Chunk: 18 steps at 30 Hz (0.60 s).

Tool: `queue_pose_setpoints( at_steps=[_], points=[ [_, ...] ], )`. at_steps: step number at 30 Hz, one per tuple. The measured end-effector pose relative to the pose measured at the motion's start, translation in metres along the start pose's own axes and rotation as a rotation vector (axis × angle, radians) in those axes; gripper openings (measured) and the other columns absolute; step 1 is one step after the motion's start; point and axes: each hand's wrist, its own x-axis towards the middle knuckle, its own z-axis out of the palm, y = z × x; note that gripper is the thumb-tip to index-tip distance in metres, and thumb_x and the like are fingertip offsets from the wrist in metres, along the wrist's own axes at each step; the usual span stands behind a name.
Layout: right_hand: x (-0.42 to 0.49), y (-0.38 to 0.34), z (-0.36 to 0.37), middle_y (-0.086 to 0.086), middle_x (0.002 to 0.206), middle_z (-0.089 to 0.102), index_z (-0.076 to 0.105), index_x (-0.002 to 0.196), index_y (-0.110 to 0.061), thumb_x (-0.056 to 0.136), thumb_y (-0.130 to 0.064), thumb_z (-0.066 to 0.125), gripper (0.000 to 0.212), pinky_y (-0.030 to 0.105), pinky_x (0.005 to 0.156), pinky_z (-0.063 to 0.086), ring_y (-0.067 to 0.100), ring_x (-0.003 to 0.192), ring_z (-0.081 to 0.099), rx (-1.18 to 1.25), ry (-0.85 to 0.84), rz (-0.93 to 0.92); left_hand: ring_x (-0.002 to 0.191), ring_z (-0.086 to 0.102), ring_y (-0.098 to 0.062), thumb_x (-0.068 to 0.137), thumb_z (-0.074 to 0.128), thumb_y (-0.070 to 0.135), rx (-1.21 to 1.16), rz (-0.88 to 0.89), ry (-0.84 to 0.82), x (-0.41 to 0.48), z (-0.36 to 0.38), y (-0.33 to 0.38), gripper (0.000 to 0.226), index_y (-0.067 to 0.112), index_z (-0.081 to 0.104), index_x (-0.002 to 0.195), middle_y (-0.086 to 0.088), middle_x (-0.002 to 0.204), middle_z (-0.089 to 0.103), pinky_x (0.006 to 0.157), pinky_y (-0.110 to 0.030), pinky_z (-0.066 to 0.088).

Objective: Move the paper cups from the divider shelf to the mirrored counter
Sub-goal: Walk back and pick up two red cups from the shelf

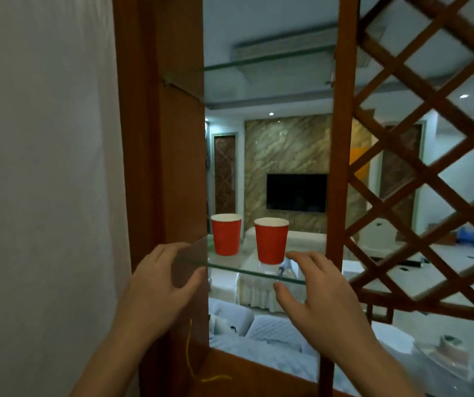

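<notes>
Two red paper cups stand upright on the glass shelf [258, 273] of a wooden room divider. The left cup [226, 234] is a little farther back than the right cup [271, 241]. My left hand [161, 282] hovers just below and left of the left cup, fingers loosely spread, holding nothing. My right hand [313, 290] is raised just right of and below the right cup, fingers spread, also holding nothing. Neither hand touches a cup.
A wooden post [164, 167] frames the opening on the left, another post [340, 138] and a diagonal lattice [430, 167] on the right. A second glass shelf [258, 61] sits higher up. Beyond are a TV wall and covered sofas. A white wall fills the left.
</notes>
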Motion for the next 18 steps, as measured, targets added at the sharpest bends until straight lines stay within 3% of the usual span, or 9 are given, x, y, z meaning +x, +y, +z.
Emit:
queue_pose_setpoints(
  at_steps=[3,7,11,15,18],
  points=[
    [0.015,0.006,0.014,-0.007,0.135,0.043,0.031,0.144,-0.026,0.084,-0.056,0.052,0.070,0.022,0.092,0.036,0.010,0.120,0.040,-0.010,-0.018,0.059,0.102,0.048,-0.003,0.079,0.059,0.057,-0.025,0.008,0.018,0.028,0.017,-0.001,0.056,0.031,0.050,0.128,0.012,0.123,0.055,0.085,-0.026,0.044],
    [0.035,0.009,0.032,-0.002,0.139,0.038,0.015,0.148,-0.028,0.083,-0.062,0.054,0.084,0.019,0.084,0.029,0.014,0.121,0.041,0.007,-0.050,0.155,0.114,0.046,-0.007,0.077,0.062,0.060,-0.116,-0.072,-0.012,0.058,0.045,-0.010,0.072,0.026,0.044,0.138,0.006,0.135,0.050,0.091,-0.025,0.038],
    [0.062,0.012,0.045,0.000,0.137,0.043,0.025,0.144,-0.028,0.077,-0.065,0.061,0.084,0.024,0.083,0.031,0.010,0.109,0.041,0.074,-0.058,0.238,0.120,0.049,-0.014,0.069,0.066,0.067,-0.205,-0.163,-0.094,0.087,0.070,-0.022,0.091,0.024,0.036,0.143,0.001,0.140,0.047,0.090,-0.028,0.041],
    [0.084,0.018,0.055,0.000,0.128,0.052,0.037,0.135,-0.024,0.068,-0.064,0.070,0.084,0.033,0.086,0.046,0.016,0.109,0.051,0.187,-0.038,0.306,0.120,0.052,-0.018,0.061,0.071,0.068,-0.227,-0.196,-0.196,0.110,0.091,-0.032,0.098,0.021,0.037,0.141,-0.003,0.139,0.050,0.096,-0.037,0.046],
    [0.097,0.025,0.062,0.000,0.123,0.057,0.043,0.127,-0.023,0.063,-0.065,0.074,0.083,0.034,0.080,0.049,0.018,0.104,0.055,0.233,0.006,0.378,0.109,0.055,-0.013,0.056,0.075,0.067,-0.377,-0.216,-0.275,0.119,0.102,-0.033,0.100,0.023,0.039,0.138,0.000,0.138,0.053,0.085,-0.028,0.049]
  ],
)
